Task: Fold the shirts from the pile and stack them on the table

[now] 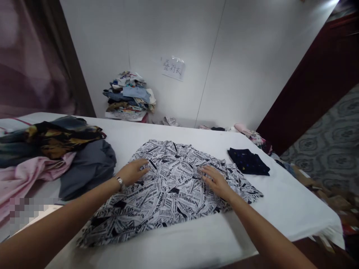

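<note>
A white shirt with black newspaper print [174, 186] lies spread on a white-covered table [280, 209]. On its left part rests my left hand [133, 172], fingers stretched out, with a metal band on the wrist. My right hand [215, 181] is on the shirt's right part, its fingers spread apart. Neither hand grips the cloth as far as I can see. To the right of the shirt sits a folded dark navy garment [248, 160] with small coloured spots.
At the left lie heaped clothes: a grey garment [89, 168], a pink one [36, 173] and a black-and-yellow patterned one [61, 138]. Behind the table rises a stack of folded clothes [130, 97]. A paper sign [173, 68] hangs on the wall. More clothes [251, 134] lie beyond the right edge.
</note>
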`<state>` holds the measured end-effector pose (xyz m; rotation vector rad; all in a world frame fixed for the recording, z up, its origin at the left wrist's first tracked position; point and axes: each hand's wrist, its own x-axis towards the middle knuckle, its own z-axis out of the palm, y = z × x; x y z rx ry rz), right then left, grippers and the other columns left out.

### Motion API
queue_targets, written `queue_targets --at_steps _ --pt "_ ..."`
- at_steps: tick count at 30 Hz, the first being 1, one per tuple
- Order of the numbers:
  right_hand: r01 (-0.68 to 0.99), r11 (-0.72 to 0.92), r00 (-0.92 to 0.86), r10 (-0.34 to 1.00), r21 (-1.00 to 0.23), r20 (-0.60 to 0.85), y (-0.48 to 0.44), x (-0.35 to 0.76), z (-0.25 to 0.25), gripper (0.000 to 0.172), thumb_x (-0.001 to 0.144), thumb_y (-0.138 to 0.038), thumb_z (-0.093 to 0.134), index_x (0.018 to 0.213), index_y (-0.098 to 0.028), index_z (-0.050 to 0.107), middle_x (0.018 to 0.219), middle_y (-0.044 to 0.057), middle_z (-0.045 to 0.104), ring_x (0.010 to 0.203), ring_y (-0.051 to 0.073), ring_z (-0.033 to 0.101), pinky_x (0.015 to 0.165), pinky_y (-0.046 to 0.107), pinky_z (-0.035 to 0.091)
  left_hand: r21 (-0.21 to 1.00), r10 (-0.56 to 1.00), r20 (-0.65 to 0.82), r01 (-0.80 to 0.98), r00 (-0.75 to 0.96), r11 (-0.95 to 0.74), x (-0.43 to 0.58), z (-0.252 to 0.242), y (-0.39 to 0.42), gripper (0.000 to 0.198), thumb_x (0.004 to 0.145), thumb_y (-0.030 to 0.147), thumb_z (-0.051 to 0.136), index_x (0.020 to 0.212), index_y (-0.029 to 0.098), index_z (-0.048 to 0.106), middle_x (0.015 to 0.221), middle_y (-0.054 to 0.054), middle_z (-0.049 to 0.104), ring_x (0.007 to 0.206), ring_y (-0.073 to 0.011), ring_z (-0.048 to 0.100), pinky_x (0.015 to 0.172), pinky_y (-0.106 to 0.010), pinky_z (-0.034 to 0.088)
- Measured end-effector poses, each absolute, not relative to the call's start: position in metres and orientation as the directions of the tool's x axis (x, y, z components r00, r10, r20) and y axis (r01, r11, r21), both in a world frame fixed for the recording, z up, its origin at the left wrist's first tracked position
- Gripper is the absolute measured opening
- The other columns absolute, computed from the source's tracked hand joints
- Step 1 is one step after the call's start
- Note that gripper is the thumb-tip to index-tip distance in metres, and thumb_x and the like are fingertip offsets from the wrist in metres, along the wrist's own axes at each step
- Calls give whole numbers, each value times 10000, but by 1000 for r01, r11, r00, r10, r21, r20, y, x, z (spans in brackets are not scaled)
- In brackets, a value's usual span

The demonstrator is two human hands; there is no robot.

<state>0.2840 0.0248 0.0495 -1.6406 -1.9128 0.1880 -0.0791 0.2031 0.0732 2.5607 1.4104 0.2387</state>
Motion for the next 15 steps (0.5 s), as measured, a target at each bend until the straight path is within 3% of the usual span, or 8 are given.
queue_targets --at_steps 3,5,10,13,15 --pt "867 218 9 892 -448 452 82 291 64 288 911 -346 483 1081 -241 690 1142 90 678 1114 259 589 995 474 443 221 872 43 847 488 -484 -56 75 242 521 846 459 405 1247 179 588 1341 -79 574 1230 -221 529 1042 -293 400" --pt "897 183 15 898 -403 441 124 284 69 260 897 -315 497 1049 -233 691 1099 86 691 1060 250 606 958 439 462 203 891 37 869 453 -450 -42 72 265 504 845 437 413 1240 176 587 1328 -96 581 1221 -232 533 1023 -303 410" --pt "958 21 55 965 -286 257 204 235 72 330 837 -360 592 1098 -167 651 1203 155 639 1151 299 544 962 438 420 148 942 -6 932 335 -330 -21 67 299 462 834 387 419 1196 170 609 1330 -139 567 1188 -289 549 940 -381 461" --pt "951 -66 114 983 -301 146 229 218 67 200 747 -276 672 900 -152 701 1022 169 704 1045 316 604 898 422 439 119 956 -39 951 290 -284 -23 65 307 445 820 388 447 1170 183 630 1294 -146 594 1160 -298 564 912 -399 471" --pt "937 -49 107 983 -347 149 238 221 65 103 759 -222 630 794 -167 709 901 127 727 954 279 639 844 368 457 110 958 -55 955 281 -274 -27 63 309 426 810 411 469 1134 207 655 1272 -136 612 1152 -292 569 913 -394 469"
